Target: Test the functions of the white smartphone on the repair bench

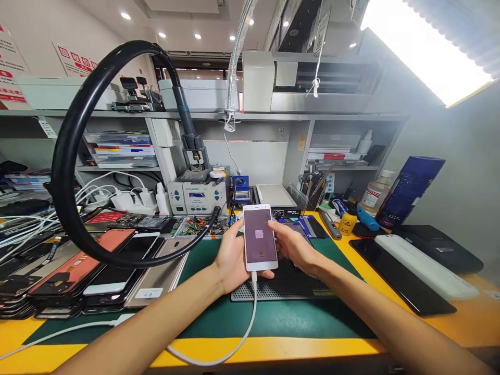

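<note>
A white smartphone (259,238) is tilted up in front of me, its lit screen showing a dim purple picture with a pale square. My left hand (231,255) is wrapped round it from behind, thumb along the left edge and a fingertip showing below the lower right corner. On the other side, my right hand (295,247) grips the phone's right edge, one digit reaching over the upper right of the screen; its other fingers are curled and partly hidden. A white charging cable (253,312) is plugged into the bottom end.
Phones and phone parts (113,265) are piled at the left. A black hose (64,130) loops from the rework station (197,195). Beneath my hands lie a black perforated pad (308,286) and a green mat (273,320). Bottles, including a yellow one (347,223), stand at right.
</note>
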Demonstrator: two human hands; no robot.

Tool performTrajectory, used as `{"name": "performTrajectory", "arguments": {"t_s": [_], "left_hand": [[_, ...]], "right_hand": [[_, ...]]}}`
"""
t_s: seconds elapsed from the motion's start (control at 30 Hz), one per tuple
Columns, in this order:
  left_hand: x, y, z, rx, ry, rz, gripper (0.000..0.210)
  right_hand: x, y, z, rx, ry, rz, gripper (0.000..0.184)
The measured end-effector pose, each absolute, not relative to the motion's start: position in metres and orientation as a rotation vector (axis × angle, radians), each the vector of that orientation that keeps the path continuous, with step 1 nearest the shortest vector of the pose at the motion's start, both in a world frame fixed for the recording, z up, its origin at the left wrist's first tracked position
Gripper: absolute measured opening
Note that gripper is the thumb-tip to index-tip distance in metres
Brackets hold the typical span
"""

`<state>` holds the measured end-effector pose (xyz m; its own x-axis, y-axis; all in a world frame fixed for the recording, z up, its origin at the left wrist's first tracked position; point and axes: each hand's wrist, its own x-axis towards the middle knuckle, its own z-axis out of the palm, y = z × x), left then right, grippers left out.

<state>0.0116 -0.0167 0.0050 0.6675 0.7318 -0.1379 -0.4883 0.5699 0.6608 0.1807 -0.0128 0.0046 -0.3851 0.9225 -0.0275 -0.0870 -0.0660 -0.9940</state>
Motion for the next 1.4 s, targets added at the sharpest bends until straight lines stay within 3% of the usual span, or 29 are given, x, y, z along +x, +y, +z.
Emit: {"name": "performTrajectory", "arguments": {"t_s": [1.4], "left_hand": [[0.0117,-0.0184,0.0042,0.673,0.510,0.771,0.064]], "right_hand": [[0.1810,-0.0106,0.0038,-0.951,-1.443,1.558,0.047]]}}
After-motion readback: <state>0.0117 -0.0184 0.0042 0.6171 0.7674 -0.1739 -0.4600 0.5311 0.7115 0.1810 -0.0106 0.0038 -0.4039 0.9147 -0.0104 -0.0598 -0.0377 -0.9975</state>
